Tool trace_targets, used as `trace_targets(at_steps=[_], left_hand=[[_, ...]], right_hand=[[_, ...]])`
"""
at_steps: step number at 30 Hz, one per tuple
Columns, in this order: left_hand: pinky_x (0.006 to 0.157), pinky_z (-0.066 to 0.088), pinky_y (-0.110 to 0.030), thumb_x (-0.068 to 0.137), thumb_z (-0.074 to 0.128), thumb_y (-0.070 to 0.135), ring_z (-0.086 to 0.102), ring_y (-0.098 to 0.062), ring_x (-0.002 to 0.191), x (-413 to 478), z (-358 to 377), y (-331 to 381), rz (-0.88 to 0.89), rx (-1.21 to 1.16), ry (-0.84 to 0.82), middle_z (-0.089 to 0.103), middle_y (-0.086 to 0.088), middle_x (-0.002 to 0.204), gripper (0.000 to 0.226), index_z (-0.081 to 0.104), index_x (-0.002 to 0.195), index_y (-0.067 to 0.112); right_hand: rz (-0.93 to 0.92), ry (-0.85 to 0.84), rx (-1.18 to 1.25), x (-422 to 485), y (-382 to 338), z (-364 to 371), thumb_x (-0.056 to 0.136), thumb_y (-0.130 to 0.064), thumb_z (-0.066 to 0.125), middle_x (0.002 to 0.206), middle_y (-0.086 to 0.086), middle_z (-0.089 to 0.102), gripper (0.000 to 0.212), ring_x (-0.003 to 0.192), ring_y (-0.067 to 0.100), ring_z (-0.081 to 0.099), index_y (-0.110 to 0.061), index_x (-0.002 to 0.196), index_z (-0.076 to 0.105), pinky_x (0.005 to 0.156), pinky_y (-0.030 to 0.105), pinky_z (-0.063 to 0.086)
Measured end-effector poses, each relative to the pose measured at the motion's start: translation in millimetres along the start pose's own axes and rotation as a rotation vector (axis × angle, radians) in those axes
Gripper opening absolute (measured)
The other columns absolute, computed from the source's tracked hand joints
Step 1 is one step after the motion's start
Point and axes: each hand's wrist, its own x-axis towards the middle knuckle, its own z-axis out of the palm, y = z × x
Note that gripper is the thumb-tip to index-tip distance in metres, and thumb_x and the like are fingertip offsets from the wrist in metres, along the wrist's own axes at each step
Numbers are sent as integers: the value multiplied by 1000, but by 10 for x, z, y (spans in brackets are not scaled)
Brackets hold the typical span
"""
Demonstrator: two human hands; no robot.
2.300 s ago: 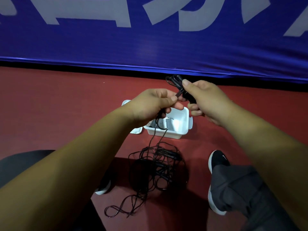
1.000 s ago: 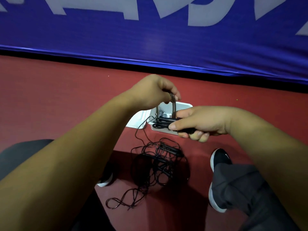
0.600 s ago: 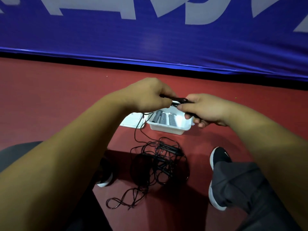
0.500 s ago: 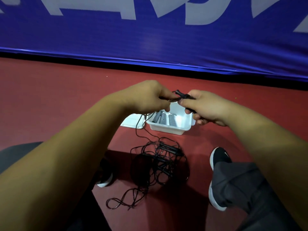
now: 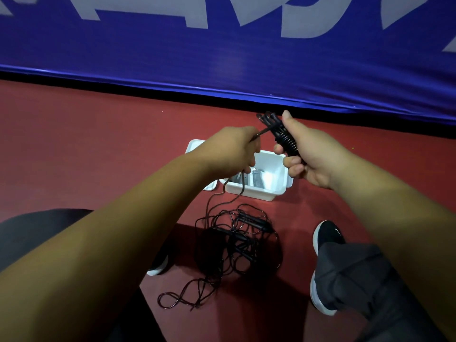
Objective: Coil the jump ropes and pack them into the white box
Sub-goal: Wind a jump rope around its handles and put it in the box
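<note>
Coiled jump rope (image 5: 283,137) is gripped by right hand (image 5: 311,156); its loose cord is pinched by left hand (image 5: 232,149) — grey coiled rope (image 5: 256,178) is seen inside white box (image 5: 276,191).

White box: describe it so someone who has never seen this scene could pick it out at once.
Below the blue banner with white lettering, a tangle of black jump ropes lies on the red floor. Just beyond it stands the open white plastic box. Unlike the flat white lid at its left, it is deep-walled and holds grey ribbed pieces.
</note>
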Motion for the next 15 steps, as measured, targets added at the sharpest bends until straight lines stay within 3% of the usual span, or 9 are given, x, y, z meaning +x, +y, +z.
trace_targets(at_steps=[4, 7, 11, 15], left_hand=[[88, 59, -54, 110, 48, 42, 75, -24, 78, -10, -8, -37, 93, -348, 10, 63, -6, 78, 37, 63, 100, 10], [81, 55, -46, 112, 47, 40, 63, -24, 73, -10, -36, -57, 107, -513, -22, 52, -7, 78, 40, 66, 104, 6], [68, 49, -26, 108, 58, 34, 58, -9, 71, -22, -145, -122, 150, -222, -102, 66, 0, 80, 20, 75, 105, 25], [61, 42, -9, 103, 66, 32, 56, 3, 65, 7, -177, -201, 135, -78, -126, 74, 5, 81, 16, 79, 114, 30]], right_hand=[[17, 11, 74, 17, -42, -14, 99, -62, 63, 74, 0, 60, 41, 46, 8, 30, -21, 101, 60, 38, 18, 24], [-12, 12, 93, 4, -75, -9, 101, -57, 63, 74, 1, 61, 37, 47, 9, 29, -21, 97, 61, 38, 19, 24], [-39, -44, 119, -38, -135, -35, 103, -49, 62, 76, 2, 60, 28, 47, 10, 27, -21, 102, 61, 38, 19, 23], [-37, -110, 97, -100, -158, -22, 103, -46, 62, 76, 3, 58, 25, 48, 10, 25, -21, 104, 62, 38, 20, 19]])
